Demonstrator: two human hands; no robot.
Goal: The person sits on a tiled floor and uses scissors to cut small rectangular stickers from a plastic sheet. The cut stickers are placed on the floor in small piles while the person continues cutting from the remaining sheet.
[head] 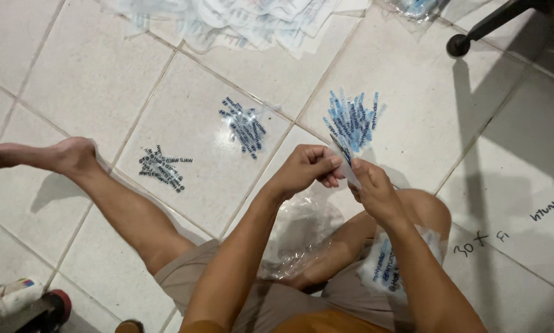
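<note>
Centrally, the left hand (305,169) and right hand (372,191) meet above the lap, fingertips of both pinched on one small clear printed packet (348,165); its lower edge is hidden behind the right thumb. Just beyond it lies a fanned pile of blue-printed strips (353,117) on the floor. Two further piles, dark-printed, sit to the left: one (245,126) near, one (162,168) beside the outstretched leg (98,191). Crumpled clear plastic film (298,231) rests between the thighs; a printed bag (385,265) lies on the right thigh. Floor (92,68): glossy off-white square tiles, grey grout, handwriting at right. A heap of printed sheets (240,18) is cut off at the top edge; a chair caster (459,44) is partly visible.
</note>
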